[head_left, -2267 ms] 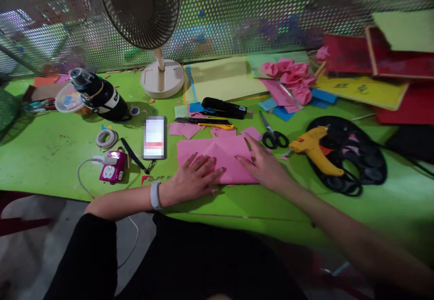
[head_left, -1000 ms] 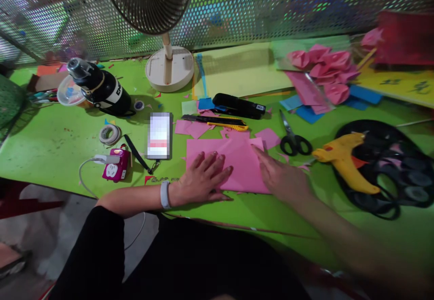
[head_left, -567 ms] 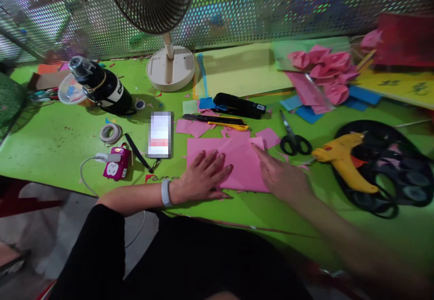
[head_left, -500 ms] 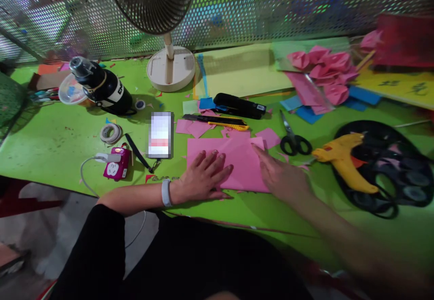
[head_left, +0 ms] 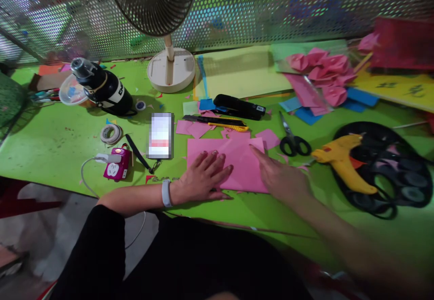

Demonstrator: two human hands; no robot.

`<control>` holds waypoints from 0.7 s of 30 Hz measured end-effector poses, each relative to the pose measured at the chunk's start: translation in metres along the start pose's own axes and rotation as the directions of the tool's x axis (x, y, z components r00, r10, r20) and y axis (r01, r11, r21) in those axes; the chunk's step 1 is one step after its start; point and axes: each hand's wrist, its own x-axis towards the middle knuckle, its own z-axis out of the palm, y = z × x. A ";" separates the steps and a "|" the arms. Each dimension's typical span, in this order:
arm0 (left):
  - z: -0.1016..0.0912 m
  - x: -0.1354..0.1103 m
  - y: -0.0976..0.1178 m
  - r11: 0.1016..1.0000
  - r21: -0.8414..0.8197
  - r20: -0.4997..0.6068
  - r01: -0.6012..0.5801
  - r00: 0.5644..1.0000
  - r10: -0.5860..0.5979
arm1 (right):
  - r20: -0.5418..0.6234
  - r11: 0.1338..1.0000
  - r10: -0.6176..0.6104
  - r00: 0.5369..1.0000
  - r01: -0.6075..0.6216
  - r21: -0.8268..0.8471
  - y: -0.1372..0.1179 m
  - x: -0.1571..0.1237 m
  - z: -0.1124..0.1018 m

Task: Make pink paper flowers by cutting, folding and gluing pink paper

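A pink sheet of paper [head_left: 239, 164] lies on the green table in front of me, apparently folded along its lower edge. My left hand [head_left: 205, 178] rests flat on its left half, fingers spread. At the right side of the sheet, my right hand [head_left: 285, 178] touches the paper with its index finger stretched out, the other fingers partly hidden and nothing visible in them. Just behind the sheet are pink paper scraps [head_left: 267, 138], a yellow box cutter [head_left: 228, 123] and a black stapler [head_left: 239, 106]. Scissors [head_left: 293, 142] lie beyond my right hand.
A yellow glue gun [head_left: 349, 162] lies on a black tray [head_left: 342, 130] at right. Folded pink paper flowers [head_left: 327, 72] sit behind. On the left are a phone [head_left: 160, 135], tape roll [head_left: 111, 133], pink power adapter [head_left: 118, 166] and black bottle [head_left: 110, 90]. A fan [head_left: 171, 72] stands at the back.
My right index fingertip has shifted very slightly left on the pink sheet. My left hand stays where it was.
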 end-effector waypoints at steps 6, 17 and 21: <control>0.002 0.000 0.000 1.000 0.013 0.018 0.013 1.000 -0.014 | -0.025 1.000 -0.007 1.000 0.006 -0.017 0.000 -0.001 0.001; 0.003 -0.001 0.002 0.999 0.019 0.026 0.034 0.999 -0.035 | -0.087 0.994 0.033 0.996 -0.024 0.103 0.009 0.001 0.008; 0.002 -0.001 0.002 0.999 -0.003 0.054 0.036 0.998 -0.036 | -0.131 0.991 0.021 0.991 -0.004 0.132 0.011 0.001 0.011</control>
